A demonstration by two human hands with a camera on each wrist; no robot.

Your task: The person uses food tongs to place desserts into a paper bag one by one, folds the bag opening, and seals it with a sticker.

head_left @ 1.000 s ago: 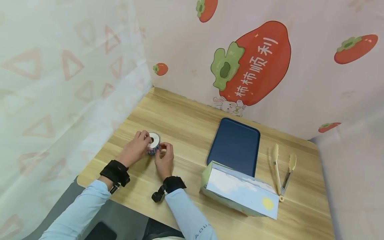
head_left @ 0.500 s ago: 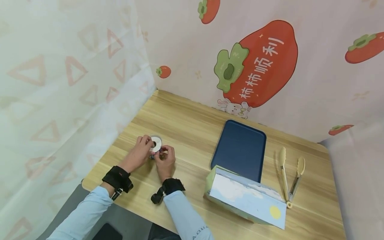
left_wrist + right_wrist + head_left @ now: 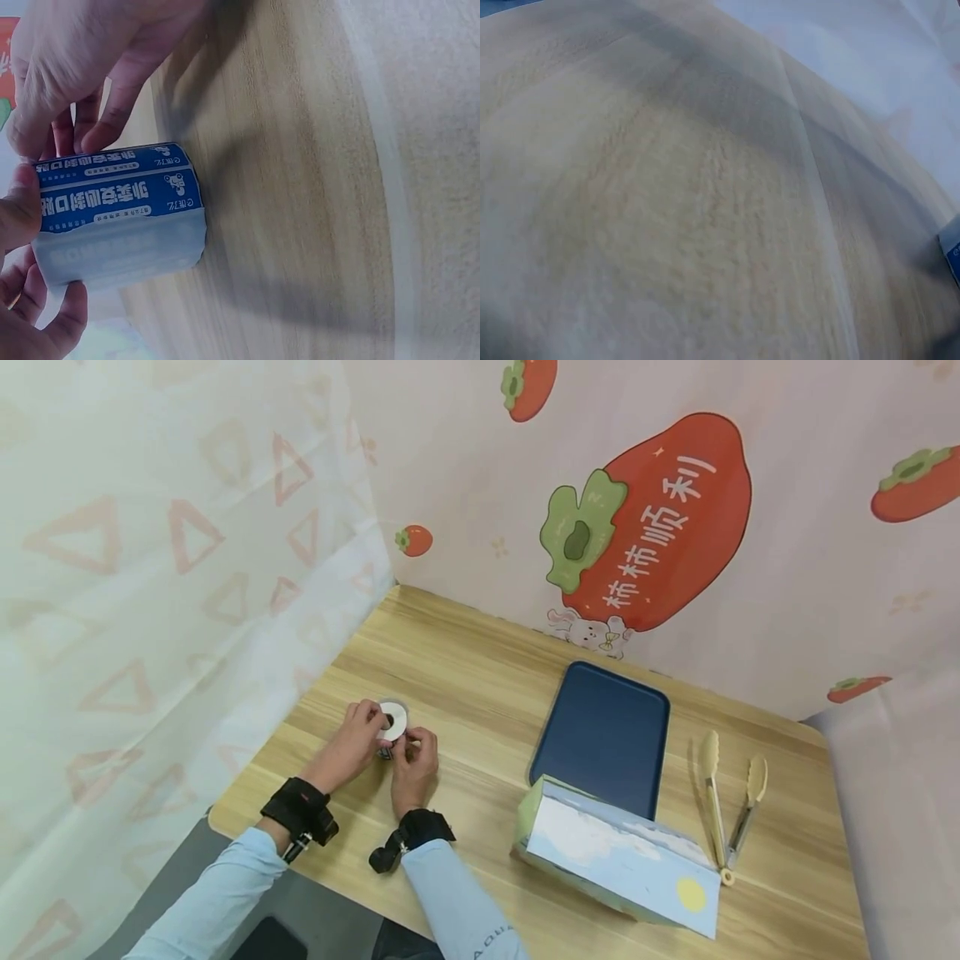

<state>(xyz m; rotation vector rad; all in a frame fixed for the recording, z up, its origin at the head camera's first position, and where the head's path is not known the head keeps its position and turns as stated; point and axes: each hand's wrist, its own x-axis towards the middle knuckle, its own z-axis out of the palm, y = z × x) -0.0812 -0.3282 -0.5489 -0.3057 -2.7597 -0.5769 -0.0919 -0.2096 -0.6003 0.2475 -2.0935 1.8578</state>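
A roll of sealing stickers stands on the wooden table, its white face and dark core hole upward. Around its side, the left wrist view shows blue printed stickers ending in a wavy edge above a pale section. My left hand grips the roll from the left, fingertips at the core hole. From the near right, my right hand pinches at the roll's rim, thumb on the side and fingers on the pale section. Only a corner of the roll enters the right wrist view.
A dark blue tray lies toward the back. Partly in front of it is a sky-printed box. Tongs with cream tips lie spread at the right. A printed curtain lines the left table edge.
The right fingers have shifted slightly along the roll's rim, and less of its blue side shows in the head view. Tray, box and tongs only shift with the head camera.
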